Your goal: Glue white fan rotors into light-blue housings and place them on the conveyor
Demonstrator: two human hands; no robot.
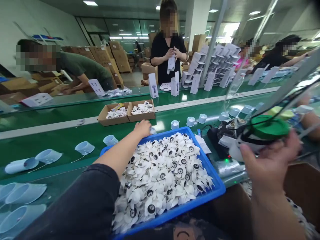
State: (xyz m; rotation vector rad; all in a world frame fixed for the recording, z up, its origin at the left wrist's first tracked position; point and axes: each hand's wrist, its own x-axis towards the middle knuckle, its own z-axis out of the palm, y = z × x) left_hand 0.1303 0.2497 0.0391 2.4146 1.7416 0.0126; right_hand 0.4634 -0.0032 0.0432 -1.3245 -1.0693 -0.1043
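Observation:
A blue tray heaped with small white fan blades with dark hubs fills the middle foreground. My left hand reaches over the tray's far edge to the green belt, its fingers closed around a small pale part that is mostly hidden. On the right, my right hand has its fingers spread, palm up, beside a white container with a green lid. Whether the hand bears on the container is unclear.
Light-blue cups stand along the green belt. Two cardboard boxes of white parts lie beyond the tray. A slanted metal post and cables are at right. People work across the belt near white cartons.

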